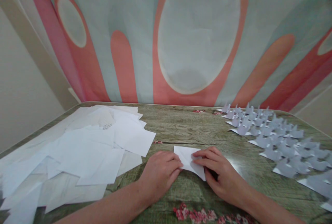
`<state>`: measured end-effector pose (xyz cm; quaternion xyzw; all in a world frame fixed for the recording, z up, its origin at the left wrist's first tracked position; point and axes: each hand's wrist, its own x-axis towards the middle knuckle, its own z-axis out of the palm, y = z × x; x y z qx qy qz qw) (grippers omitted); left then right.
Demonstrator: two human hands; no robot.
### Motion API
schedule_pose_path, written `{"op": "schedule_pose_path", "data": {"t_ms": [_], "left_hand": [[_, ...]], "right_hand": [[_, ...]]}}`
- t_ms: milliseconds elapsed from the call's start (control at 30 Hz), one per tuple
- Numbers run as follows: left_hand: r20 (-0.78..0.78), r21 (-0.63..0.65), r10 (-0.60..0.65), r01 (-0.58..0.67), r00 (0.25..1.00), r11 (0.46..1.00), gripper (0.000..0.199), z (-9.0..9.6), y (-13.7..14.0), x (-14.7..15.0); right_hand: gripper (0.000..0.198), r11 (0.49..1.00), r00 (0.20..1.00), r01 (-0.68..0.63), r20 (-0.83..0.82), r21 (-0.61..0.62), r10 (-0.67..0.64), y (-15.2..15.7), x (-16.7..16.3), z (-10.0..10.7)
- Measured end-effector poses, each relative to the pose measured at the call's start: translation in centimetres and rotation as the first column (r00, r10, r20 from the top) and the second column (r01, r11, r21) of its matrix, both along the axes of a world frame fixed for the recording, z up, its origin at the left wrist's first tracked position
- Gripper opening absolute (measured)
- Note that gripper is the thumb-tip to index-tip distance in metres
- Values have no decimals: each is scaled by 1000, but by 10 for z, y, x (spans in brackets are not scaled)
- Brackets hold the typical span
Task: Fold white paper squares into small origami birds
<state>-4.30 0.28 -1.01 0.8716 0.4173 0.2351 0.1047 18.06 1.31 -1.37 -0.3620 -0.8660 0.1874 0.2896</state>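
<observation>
A small piece of folded white paper (187,154) lies on the table in front of me, between both hands. My left hand (162,167) has its fingers closed on the paper's left edge, the fingertips pressed together there. From the right side, my right hand (216,170) grips the paper, with fingers on its top face and the thumb at the lower right corner. The paper's lower right part bends up a little from the tabletop. The underside of the paper is hidden.
A wide heap of loose white paper sheets (90,154) covers the table's left side. Rows of several folded paper figures (267,130) with pointed tips stand along the right. The wood-look table (176,123) bears pink flower prints. A patterned cloth (141,54) hangs behind its far edge.
</observation>
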Motion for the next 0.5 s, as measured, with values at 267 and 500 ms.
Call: {"op": "schedule_pose_path", "data": {"t_ms": [267, 500], "left_hand": [[6, -45, 20, -20, 1000, 999, 13, 2, 0, 0], [44, -98, 62, -58, 997, 994, 14, 3, 2, 1]], "right_hand": [[46, 999, 997, -23, 66, -30, 25, -3, 0, 7], [29, 1000, 993, -11, 120, -19, 13, -4, 2, 13]]}}
